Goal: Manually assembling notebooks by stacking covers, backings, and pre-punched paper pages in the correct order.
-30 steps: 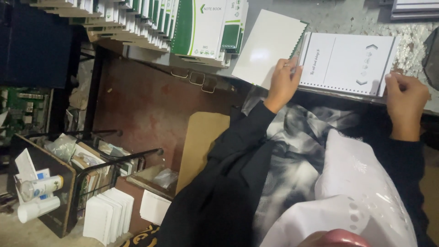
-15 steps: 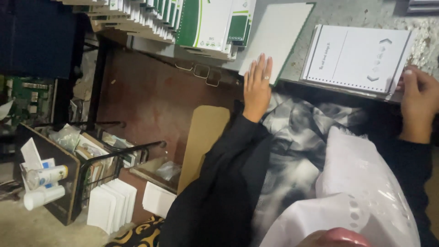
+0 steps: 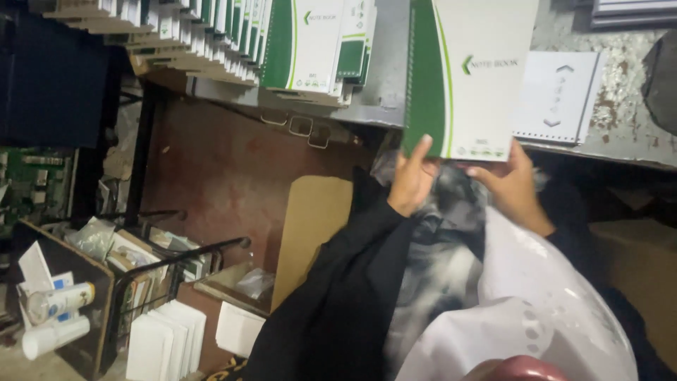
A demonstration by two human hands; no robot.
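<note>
A spiral notebook (image 3: pixel 469 74) with a white and green cover stands upright at the front edge of the grey worktable (image 3: pixel 620 120). My left hand (image 3: pixel 412 176) grips its lower left corner, thumb on the cover. The lower right edge rests in my right hand (image 3: pixel 509 180). Behind the notebook a white punched sheet block (image 3: pixel 557 95) lies flat on the table. A fanned row of similar green and white notebooks (image 3: pixel 282 42) lies along the table to the left. A white plastic bag (image 3: pixel 529 310) rests on my lap.
A brown cardboard sheet (image 3: pixel 310 226) leans below the table. On the floor at left are a wire rack (image 3: pixel 169 261) with papers, stacks of white sheets (image 3: pixel 166 339), and white bottles (image 3: pixel 60 317) on a dark box. A cardboard box (image 3: pixel 635 268) sits at right.
My left hand left the loose white cover on the table and my right hand left the sheet block. Both hands now hold a green and white notebook upright.
</note>
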